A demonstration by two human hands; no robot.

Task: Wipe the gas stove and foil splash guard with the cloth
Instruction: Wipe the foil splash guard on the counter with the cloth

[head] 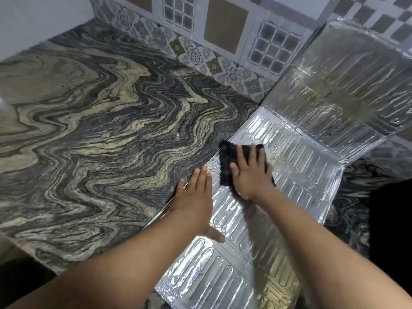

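We had the foil splash guard [296, 166] unfolded across the marbled countertop [93, 121], one long panel lying flat toward us and a farther panel rising at an angle against the patterned tile wall [223, 41]. Our right hand [249, 172] lay spread on the dark cloth [229, 161], fingers straight and splayed, palm pressing it flat onto the lying panel near that panel's left edge; we were not curling round the cloth, only bearing down on it. The cloth showed beyond the fingertips and along the thumb side, and its far edge was blurred. Our left hand [196, 197] rested just beside it, fingers straight and together, laid flat over the left edge of the foil where it met the countertop, the thumb stretched out onto the foil. It held nothing. The two hands were near each other but not touching. The standing panel showed yellowish smears.
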